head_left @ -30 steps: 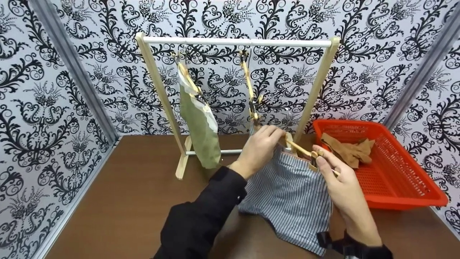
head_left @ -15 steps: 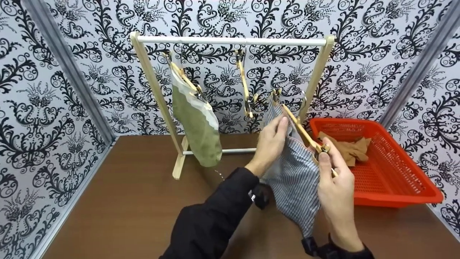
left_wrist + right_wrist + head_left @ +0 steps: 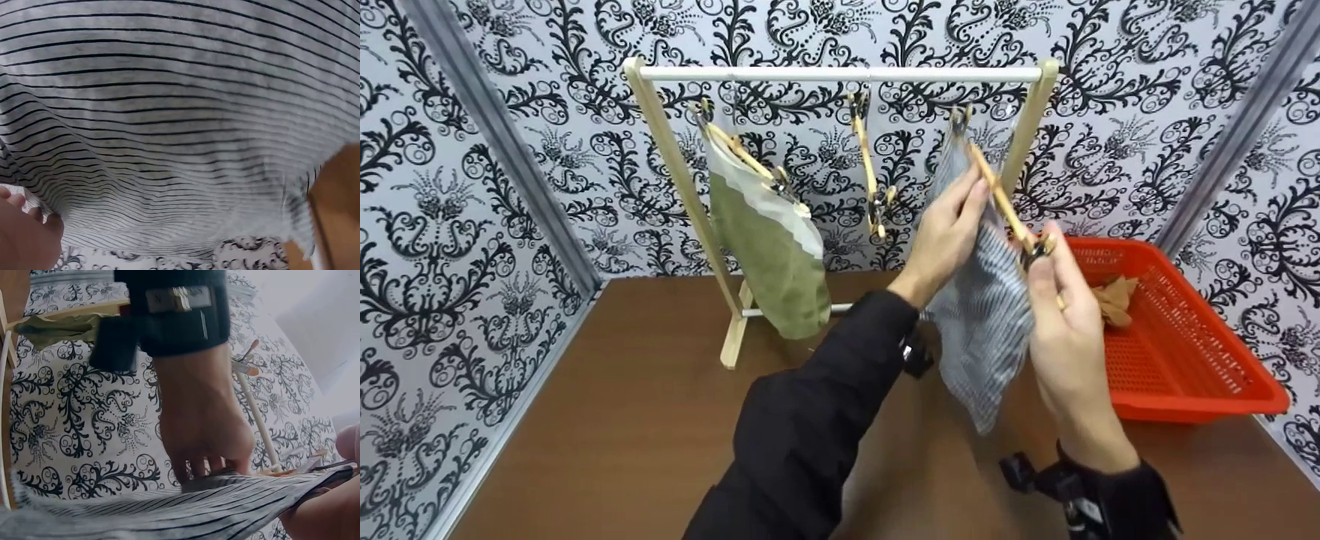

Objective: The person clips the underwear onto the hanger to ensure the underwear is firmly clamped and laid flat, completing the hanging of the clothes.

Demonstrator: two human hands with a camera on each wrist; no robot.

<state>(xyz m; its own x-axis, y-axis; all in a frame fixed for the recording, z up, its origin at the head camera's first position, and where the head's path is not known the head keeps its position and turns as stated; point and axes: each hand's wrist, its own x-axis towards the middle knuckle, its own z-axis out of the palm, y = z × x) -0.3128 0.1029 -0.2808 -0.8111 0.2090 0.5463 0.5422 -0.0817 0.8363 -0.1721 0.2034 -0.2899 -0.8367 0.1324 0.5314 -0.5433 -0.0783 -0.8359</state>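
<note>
Blue-and-white striped shorts (image 3: 986,330) hang from a wooden clip hanger (image 3: 996,187), held up in front of the rack's right half. My left hand (image 3: 949,232) grips the upper part of the shorts beside the hanger bar; in the right wrist view its fingers curl onto the striped cloth (image 3: 225,509). Thumb and fingers of my right hand (image 3: 1069,322) pinch the near end of the hanger at its clip. The left wrist view is mostly filled by the striped fabric (image 3: 169,112), with part of a hand (image 3: 28,239) at its lower left. The hanger's hook is hard to make out.
A wooden rack with a white rail (image 3: 810,73) stands at the back. From it hang a green-and-white garment (image 3: 769,247) on a hanger and a bare clip hanger (image 3: 866,165). A red basket (image 3: 1185,390) with brown cloth (image 3: 1117,300) stands on the right of the brown table (image 3: 607,420).
Both hands have raised the hanger and shorts from near the table toward the rail. The shorts have turned more edge-on, and the left hand has shifted its hold along the waistband.
</note>
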